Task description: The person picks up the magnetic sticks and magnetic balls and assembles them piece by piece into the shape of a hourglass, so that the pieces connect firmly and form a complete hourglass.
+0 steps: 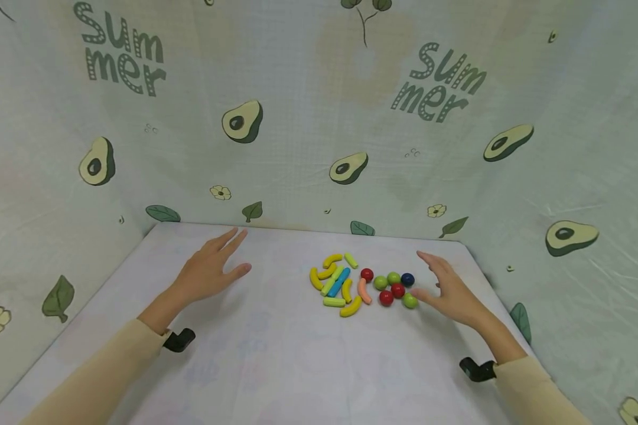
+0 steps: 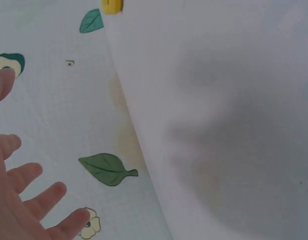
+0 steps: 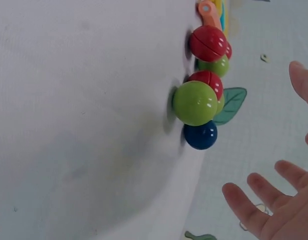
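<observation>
My left hand (image 1: 204,271) hovers over the left part of the table, fingers spread and holding nothing. My right hand (image 1: 452,292) is held over the right side, also empty, its fingers apart. Closest to it is a green ball (image 1: 410,301), which its thumb nearly overlaps in the head view. Beside that lie two more green balls, three red balls (image 1: 386,298) and a dark blue ball (image 1: 407,280). Left of the balls are several curved yellow sticks (image 1: 351,307), short green sticks (image 1: 334,301), a blue stick (image 1: 338,282) and a curved salmon-pink stick (image 1: 364,291).
All the pieces lie grouped right of centre on a white-covered table (image 1: 276,366). A cloth (image 1: 298,77) printed with avocados, leaves and lettering hangs behind and along both sides. Black wrist devices (image 1: 179,340) sit at both cuffs.
</observation>
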